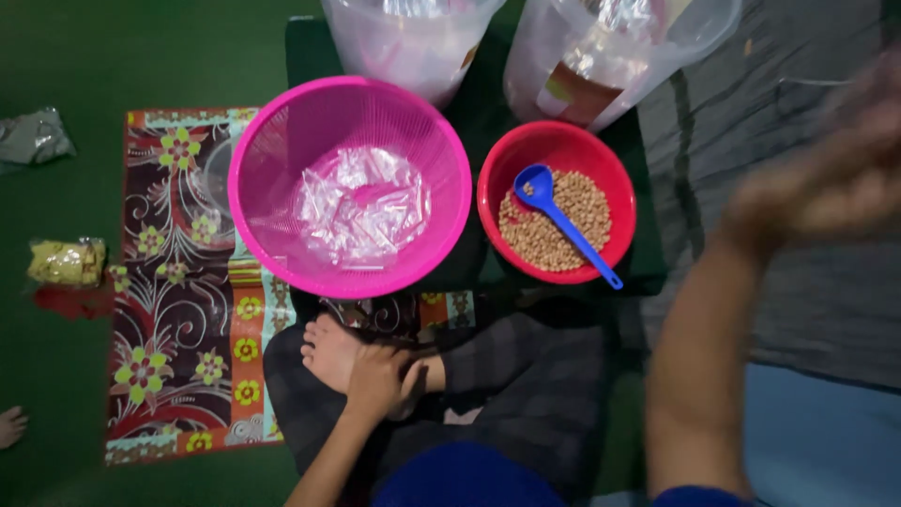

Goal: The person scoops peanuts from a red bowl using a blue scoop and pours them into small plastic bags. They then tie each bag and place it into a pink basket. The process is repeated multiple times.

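A single head-worn camera supplies the only view. It looks almost straight down from above the seated person, facing the floor directly ahead of the crossed legs. The top of the frame lies farther from the wearer, the bottom edge at the lap. Range is close: the round pink perforated plastic basket [349,186] and the round red plastic bowl [557,201] occupy the centre. The raised right hand [826,178], nearest the lens, appears large and blurred. The left hand [377,377] rests low in frame.
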